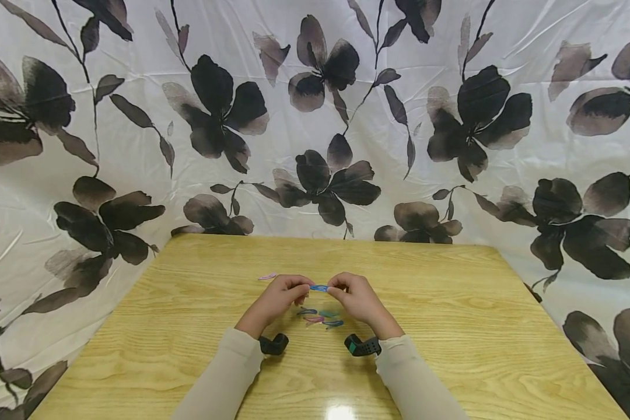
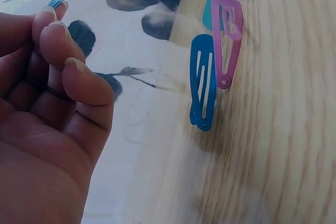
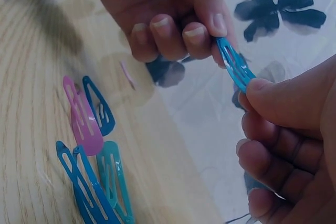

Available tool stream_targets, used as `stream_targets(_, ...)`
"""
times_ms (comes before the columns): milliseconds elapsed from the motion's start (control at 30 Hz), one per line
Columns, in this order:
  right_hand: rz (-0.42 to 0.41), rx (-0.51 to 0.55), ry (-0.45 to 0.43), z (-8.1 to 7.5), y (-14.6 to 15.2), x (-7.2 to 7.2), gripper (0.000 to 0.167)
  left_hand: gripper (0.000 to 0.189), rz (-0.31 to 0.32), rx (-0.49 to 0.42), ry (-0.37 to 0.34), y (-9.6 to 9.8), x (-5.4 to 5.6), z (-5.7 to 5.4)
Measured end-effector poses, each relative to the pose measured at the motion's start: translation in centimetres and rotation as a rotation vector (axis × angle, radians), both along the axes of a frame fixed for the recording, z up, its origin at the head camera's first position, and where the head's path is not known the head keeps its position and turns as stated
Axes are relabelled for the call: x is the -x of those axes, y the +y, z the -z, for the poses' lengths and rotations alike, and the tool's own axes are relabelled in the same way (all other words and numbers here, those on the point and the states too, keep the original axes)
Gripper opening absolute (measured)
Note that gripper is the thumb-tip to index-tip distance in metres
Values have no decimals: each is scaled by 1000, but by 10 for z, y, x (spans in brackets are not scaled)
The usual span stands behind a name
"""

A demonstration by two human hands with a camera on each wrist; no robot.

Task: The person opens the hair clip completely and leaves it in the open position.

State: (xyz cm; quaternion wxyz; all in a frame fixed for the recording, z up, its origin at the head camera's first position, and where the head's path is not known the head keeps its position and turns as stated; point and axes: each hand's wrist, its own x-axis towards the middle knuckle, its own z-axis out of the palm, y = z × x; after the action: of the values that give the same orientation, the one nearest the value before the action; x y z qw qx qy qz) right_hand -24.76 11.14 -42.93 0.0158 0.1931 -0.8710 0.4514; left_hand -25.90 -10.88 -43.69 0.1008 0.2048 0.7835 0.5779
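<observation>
Between both hands, above the table, is a blue snap hair clip (image 1: 318,288). My left hand (image 1: 286,293) pinches one end between thumb and index finger; my right hand (image 1: 354,296) pinches the other end the same way. In the right wrist view the clip (image 3: 235,65) spans the two thumbs, its slots showing. Below the hands lies a loose group on the wood: a pink clip (image 3: 84,119), a dark blue clip (image 3: 100,107), a teal clip (image 3: 115,179) and another blue clip (image 3: 86,187). The left wrist view shows the pink clip (image 2: 227,40) overlapping its neighbours.
A lone pale pink clip (image 1: 267,276) lies farther back, left of the left hand. The wooden table (image 1: 451,326) ends at a floral cloth (image 1: 315,116) hanging behind and along both sides. Black straps with devices (image 1: 361,345) sit on both wrists.
</observation>
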Motion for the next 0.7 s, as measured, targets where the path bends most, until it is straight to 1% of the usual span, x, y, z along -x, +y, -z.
stream_targets(233,-12,7,8,0,1,0,9,28,20,-6,18,-1,0,0)
stream_targets(367,-15,4,17,1,1,0,9,27,19,3,24,-1,0,1)
stream_targets(567,-25,-12,37,0,3,0,8,28,39,-25,31,1,0,1)
stream_targets(700,-29,-17,29,0,4,1,8,28,43,-26,30,1,0,1)
